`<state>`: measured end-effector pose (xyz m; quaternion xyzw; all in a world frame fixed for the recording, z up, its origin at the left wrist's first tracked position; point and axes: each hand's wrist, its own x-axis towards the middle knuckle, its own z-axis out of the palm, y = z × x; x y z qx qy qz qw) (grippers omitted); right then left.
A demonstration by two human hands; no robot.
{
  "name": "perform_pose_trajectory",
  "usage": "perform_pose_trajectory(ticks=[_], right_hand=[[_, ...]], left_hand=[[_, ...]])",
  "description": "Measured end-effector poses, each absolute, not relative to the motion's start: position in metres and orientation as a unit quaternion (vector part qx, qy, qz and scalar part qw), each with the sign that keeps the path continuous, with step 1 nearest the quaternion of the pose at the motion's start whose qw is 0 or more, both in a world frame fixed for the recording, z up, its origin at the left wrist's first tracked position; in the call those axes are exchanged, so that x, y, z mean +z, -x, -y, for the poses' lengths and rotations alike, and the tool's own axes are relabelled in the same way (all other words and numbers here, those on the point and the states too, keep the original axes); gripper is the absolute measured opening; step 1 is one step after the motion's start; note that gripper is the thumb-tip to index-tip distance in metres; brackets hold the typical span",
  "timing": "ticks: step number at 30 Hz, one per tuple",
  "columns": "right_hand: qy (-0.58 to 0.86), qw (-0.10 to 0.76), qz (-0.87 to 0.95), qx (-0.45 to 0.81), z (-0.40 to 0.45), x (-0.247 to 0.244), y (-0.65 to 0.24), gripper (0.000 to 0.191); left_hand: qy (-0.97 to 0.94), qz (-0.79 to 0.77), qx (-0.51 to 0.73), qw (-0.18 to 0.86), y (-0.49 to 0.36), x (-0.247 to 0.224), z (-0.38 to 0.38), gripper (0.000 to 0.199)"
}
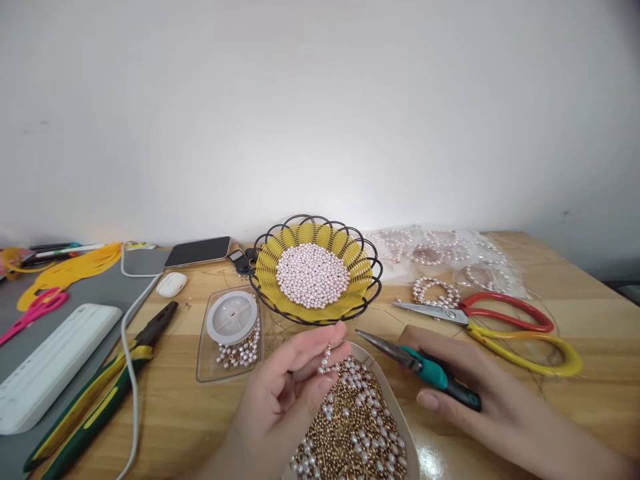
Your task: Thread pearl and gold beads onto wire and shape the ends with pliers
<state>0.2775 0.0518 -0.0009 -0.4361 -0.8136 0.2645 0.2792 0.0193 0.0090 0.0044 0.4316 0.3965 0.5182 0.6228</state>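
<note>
So the left hand [295, 393] has a short pearl strand [325, 361] pinched between thumb and fingers, right above the far end of a pale tray [411, 443] heaped with pearl and gold beads [367, 423]. The right hand [480, 387] is wrapped around teal-and-black needle-nose pliers [437, 375], tips aimed left, near the strand but not touching it. The tips look pretty much together, though at this size I can't swear there's no gap. If you're doing this kind of fiddly work, I'd pinch the strand close to whatever bit the pliers need to reach, use just the very tips, and go light, since too much squeeze could mark a pearl. Staying over the tray seems smart too, as anything dropped should land in there. It's all on a light wood table [565, 293] up against a plain pale wall [320, 113]. Past the hands there's a yellow woven basket [360, 267] with a black looped rim, full of loose pearls [313, 275]. Left of that is a clear box [201, 360] with a plastic spool [233, 318] in it, then green-and-yellow pliers [143, 350], a phone [197, 251] and a grey mat [145, 263] with pink scissors [47, 300]. Over on the right: red-and-yellow-handled scissors [453, 315], a coiled pearl piece [440, 283] and more pearl strings in clear plastic bags [450, 243].
</note>
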Motion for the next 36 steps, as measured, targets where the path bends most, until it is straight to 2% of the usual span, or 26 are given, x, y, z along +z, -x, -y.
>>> perform_pose_trajectory(ticks=[5,9,13,15,18,21,36], right_hand=[[0.459,0.280,0.816,0.213,-0.062,-0.006,-0.284,0.014],[0.436,0.240,0.845,0.194,-0.068,-0.005,-0.285,0.011],[0.425,0.231,0.860,0.162,-0.071,-0.004,-0.284,0.018],[0.428,0.234,0.861,0.141,-0.072,-0.008,-0.284,0.022],[0.432,0.233,0.864,0.113,-0.075,-0.014,-0.283,0.021],[0.427,0.227,0.870,0.101,-0.077,-0.018,-0.284,0.022],[0.414,0.259,0.863,0.134,-0.085,-0.017,-0.291,0.025]], left_hand=[[-0.434,-0.380,0.530,0.621,-0.018,0.004,-0.010,0.032],[-0.459,-0.363,0.531,0.613,-0.015,0.006,-0.010,0.036],[-0.491,-0.352,0.528,0.597,-0.012,0.009,-0.011,0.040],[-0.485,-0.357,0.533,0.594,-0.011,0.012,-0.012,0.036],[-0.487,-0.372,0.533,0.584,-0.007,0.016,-0.016,0.016],[-0.499,-0.407,0.520,0.561,-0.004,0.019,-0.023,0.007],[-0.503,-0.408,0.539,0.538,0.002,0.020,-0.033,0.011]])
